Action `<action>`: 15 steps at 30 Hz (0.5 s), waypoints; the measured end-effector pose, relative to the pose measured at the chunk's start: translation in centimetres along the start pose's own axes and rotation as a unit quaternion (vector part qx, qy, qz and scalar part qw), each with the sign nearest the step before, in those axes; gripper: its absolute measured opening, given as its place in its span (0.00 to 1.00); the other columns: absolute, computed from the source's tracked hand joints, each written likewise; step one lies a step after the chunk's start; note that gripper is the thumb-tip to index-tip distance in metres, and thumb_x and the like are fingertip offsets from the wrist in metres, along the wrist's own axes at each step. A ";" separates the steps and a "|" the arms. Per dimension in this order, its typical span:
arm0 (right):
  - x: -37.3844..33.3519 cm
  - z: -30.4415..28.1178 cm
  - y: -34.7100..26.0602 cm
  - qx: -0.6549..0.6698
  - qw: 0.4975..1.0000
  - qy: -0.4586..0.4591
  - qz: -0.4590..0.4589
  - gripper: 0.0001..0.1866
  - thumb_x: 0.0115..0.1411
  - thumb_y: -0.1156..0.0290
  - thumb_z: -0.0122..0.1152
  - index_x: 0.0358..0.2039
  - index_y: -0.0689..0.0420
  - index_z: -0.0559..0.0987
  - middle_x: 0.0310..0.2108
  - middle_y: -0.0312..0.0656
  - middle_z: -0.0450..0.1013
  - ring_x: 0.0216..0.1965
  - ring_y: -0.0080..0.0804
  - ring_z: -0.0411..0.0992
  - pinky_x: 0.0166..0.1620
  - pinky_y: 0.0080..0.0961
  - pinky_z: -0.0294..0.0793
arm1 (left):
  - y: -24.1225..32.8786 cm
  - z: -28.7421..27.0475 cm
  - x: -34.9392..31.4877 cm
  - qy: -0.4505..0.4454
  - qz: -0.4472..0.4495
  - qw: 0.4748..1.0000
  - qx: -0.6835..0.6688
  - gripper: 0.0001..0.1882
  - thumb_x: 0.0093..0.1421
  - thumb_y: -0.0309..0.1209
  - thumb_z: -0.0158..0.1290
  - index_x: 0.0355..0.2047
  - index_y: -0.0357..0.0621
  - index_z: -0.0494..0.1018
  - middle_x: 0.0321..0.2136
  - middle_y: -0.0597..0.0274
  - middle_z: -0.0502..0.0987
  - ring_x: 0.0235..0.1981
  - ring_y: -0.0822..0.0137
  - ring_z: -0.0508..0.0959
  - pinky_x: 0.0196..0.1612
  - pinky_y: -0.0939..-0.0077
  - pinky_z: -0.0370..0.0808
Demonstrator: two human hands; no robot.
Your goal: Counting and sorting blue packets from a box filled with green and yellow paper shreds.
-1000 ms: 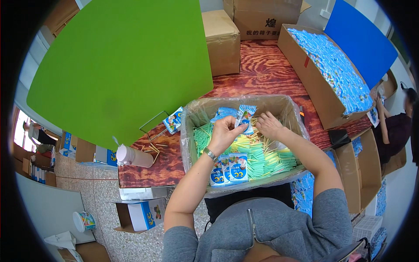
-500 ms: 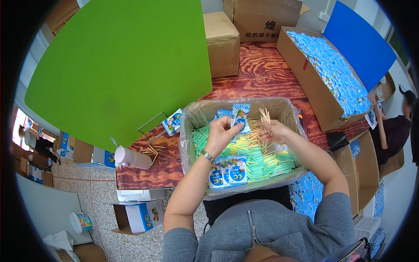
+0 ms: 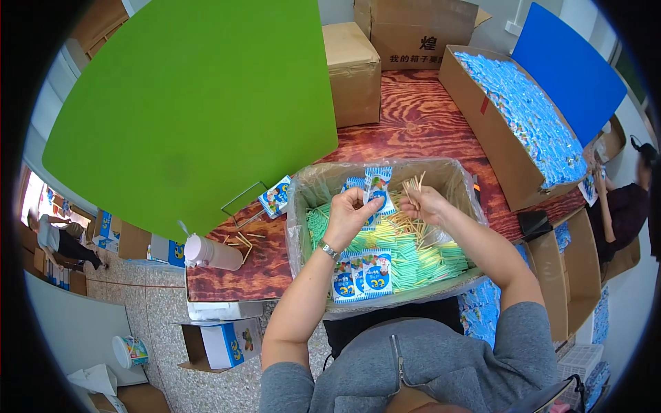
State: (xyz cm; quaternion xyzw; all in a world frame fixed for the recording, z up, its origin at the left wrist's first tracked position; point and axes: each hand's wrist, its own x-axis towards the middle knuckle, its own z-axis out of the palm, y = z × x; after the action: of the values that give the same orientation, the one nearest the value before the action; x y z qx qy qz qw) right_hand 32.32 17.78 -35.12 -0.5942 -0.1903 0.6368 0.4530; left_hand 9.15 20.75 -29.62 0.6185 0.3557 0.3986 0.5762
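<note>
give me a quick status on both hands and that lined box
Left hand pinching blue-and-white packet; right hand gripping tan sticks. Both over lined box, green and yellow sticks inside. No obstruction seen between hands.

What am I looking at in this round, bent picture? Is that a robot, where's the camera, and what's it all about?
No robot: these are a person's own bare hands. The camera sits on their head, looking down; its fisheye lens bends straight edges.

On the reddish table stands a plastic-lined box of thin sticks, mostly green and yellow, with blue-and-white packets on top. A pale pink bottle is at left.

The left hand holds one packet; the right hand holds a small bunch of tan sticks.
</note>
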 end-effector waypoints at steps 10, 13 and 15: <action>2.3 -2.5 2.6 -0.255 0.942 0.100 -0.195 0.11 0.68 0.61 0.47 0.36 0.54 0.73 0.29 0.34 0.73 0.27 0.20 0.71 0.29 0.25 0.73 | -0.1 0.3 0.3 -0.012 0.012 1.000 -0.007 0.16 0.54 0.34 0.64 0.18 0.42 0.69 0.16 0.75 0.70 0.19 0.84 0.64 0.20 0.84 0.61; -0.7 0.4 0.7 -0.065 0.997 0.048 0.001 0.11 0.67 0.63 0.49 0.30 0.54 0.72 0.22 0.32 0.69 0.23 0.21 0.68 0.25 0.23 0.71 | -0.4 -0.4 0.0 0.001 0.007 1.000 -0.003 0.16 0.53 0.34 0.64 0.18 0.42 0.69 0.16 0.75 0.70 0.19 0.84 0.63 0.20 0.84 0.61; 0.0 -0.6 0.7 -0.021 0.998 -0.019 0.064 0.09 0.67 0.65 0.49 0.30 0.53 0.71 0.24 0.30 0.67 0.22 0.21 0.66 0.25 0.19 0.67 | -0.4 -0.1 0.2 -0.007 0.007 1.000 -0.012 0.17 0.53 0.34 0.64 0.18 0.43 0.68 0.16 0.75 0.69 0.19 0.84 0.62 0.20 0.85 0.60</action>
State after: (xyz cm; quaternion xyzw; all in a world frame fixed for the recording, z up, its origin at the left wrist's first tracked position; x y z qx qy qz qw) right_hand 32.66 17.29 -35.79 -0.6022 -0.1735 0.6715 0.3954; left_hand 9.17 20.96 -30.03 0.6165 0.3424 0.4031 0.5833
